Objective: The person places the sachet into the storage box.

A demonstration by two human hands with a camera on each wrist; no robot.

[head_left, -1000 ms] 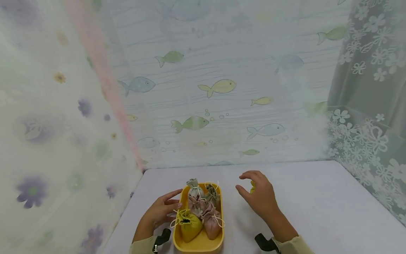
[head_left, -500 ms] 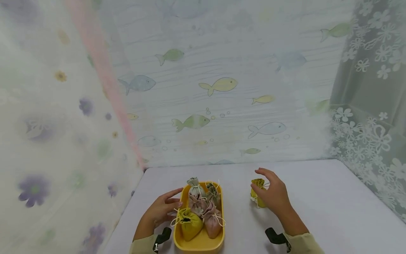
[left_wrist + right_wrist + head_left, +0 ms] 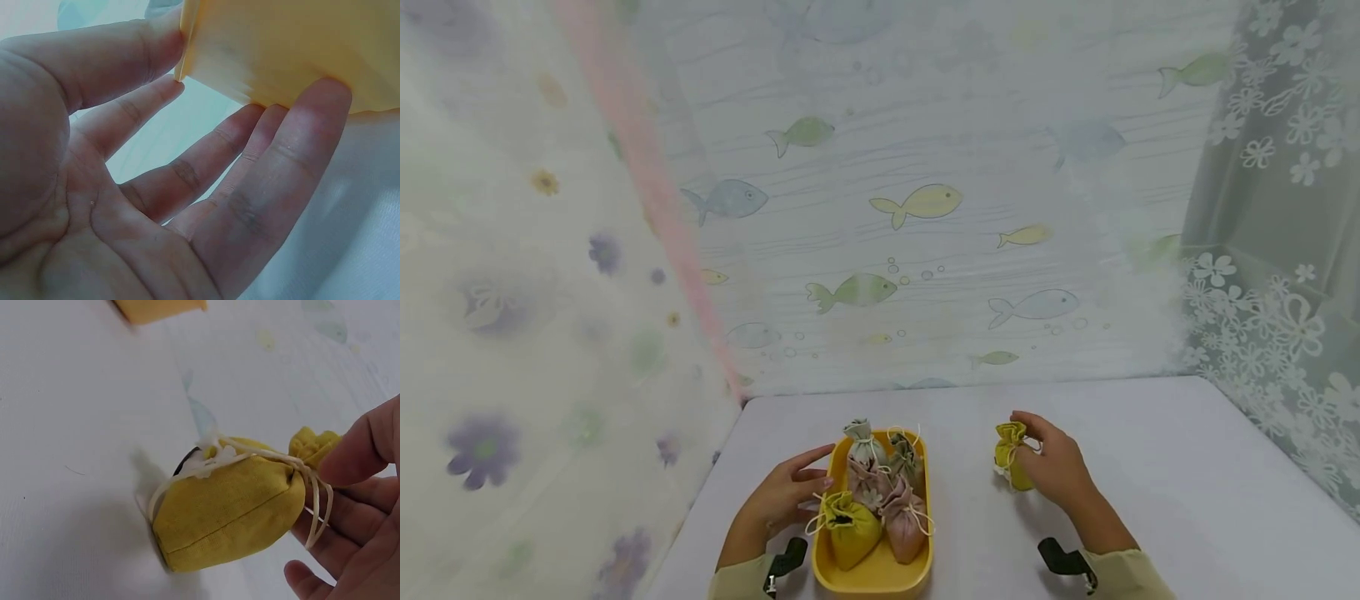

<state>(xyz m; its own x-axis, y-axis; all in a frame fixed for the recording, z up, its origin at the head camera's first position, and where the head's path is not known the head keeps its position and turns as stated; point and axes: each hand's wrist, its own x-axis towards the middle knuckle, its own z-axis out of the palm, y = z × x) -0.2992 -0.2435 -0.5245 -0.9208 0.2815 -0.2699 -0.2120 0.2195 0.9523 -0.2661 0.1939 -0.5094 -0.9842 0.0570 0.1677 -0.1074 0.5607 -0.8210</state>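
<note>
A yellow drawstring pouch [image 3: 231, 515] with white cords and a small white flower stands on the table. My right hand [image 3: 1060, 467] pinches it at its gathered neck, thumb [image 3: 356, 453] on the near side and other fingers behind. To the left is a yellow plastic tray [image 3: 887, 579]. Fingers of my left hand [image 3: 778, 500] rest loosely extended against the tray's outer left wall, thumb at the rim. Inside the tray lie another yellow pouch [image 3: 853, 543], a pink pouch [image 3: 904, 533], a pale grey-green pouch [image 3: 865, 450] and other small pouches.
A white cloth [image 3: 966, 517] covers the table. Behind it hangs a curtain [image 3: 940, 275] printed with fish; a flowered curtain [image 3: 550, 350] closes the left side. Sheer flowered lace [image 3: 1262, 333] hangs at the right.
My right hand has moved right, away from the tray, and its spread fingers have come together on the yellow pouch's neck. The left hand stays at the tray.
</note>
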